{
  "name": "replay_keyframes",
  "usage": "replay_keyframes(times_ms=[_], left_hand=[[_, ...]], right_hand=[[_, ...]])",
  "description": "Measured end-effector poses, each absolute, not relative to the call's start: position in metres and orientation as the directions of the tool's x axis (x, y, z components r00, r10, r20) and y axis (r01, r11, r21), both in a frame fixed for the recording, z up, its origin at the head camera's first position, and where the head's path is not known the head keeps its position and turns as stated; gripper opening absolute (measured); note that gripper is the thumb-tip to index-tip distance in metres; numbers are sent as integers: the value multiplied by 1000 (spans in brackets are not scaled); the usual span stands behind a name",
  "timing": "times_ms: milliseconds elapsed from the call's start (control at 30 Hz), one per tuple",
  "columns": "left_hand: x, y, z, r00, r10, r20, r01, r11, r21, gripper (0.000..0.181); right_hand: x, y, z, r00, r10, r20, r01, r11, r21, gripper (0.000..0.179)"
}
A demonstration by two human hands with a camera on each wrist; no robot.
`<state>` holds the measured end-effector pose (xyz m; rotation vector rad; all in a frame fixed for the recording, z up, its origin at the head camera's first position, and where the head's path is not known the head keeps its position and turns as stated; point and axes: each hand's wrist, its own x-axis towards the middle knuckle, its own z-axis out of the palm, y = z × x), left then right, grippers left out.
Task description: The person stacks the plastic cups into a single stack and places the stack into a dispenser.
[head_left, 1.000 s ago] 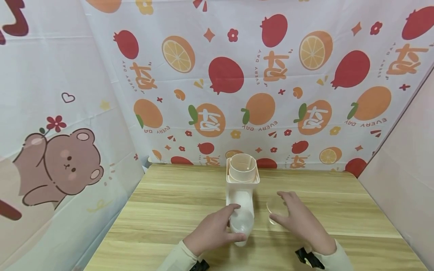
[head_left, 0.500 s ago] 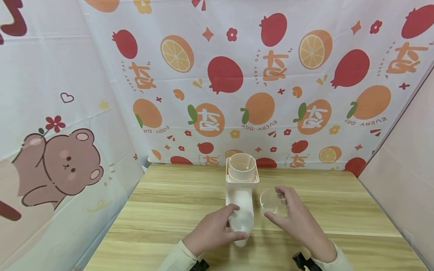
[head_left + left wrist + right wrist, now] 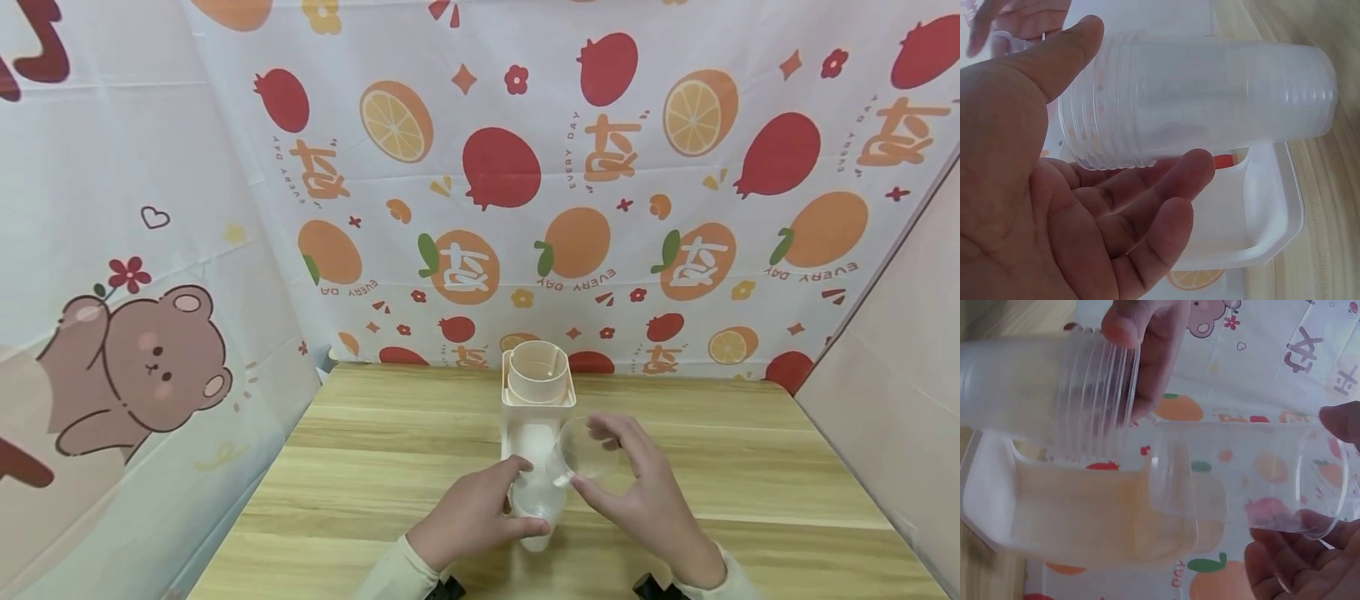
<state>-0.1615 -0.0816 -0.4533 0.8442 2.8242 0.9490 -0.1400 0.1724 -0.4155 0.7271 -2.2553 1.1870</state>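
Observation:
My left hand (image 3: 474,515) grips a stack of nested clear plastic cups (image 3: 1210,94), thumb on one side and fingers curled round the other, near the rims. In the right wrist view the stacked rims (image 3: 1100,394) face right. My right hand (image 3: 647,483) holds a single clear plastic cup (image 3: 1235,469) by its rim end, between thumb and fingers. That cup's base points at the stack's rims and stands right beside them. Behind both hands is a white cup dispenser (image 3: 538,410) with a round open tube at its top; the stack overlaps its lower part in the head view.
A wood-grain table (image 3: 375,467) lies under the hands. A fruit-print cloth (image 3: 510,275) hangs along its back edge, and a bear-print cloth (image 3: 247,333) hangs at the left. A pale panel (image 3: 892,358) borders the right side.
My right hand has moved left with the single cup, bringing its base up to the stack. My left hand and the stack have stayed nearly in place.

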Motion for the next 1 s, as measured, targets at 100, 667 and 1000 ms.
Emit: replay_keyframes(times_ms=[100, 667, 1000], left_hand=[[-163, -81, -453, -852, 508, 127, 481, 663, 573, 75], [-162, -81, -456, -843, 521, 132, 490, 646, 585, 68], [-162, -80, -455, -843, 520, 139, 496, 652, 574, 61]], right_hand=[[-141, 169, -418, -685, -266, 679, -720, 387, -576, 76], [-140, 157, -433, -702, -418, 577, -711, 454, -537, 71], [-141, 156, -437, -749, -427, 507, -662, 507, -551, 75]])
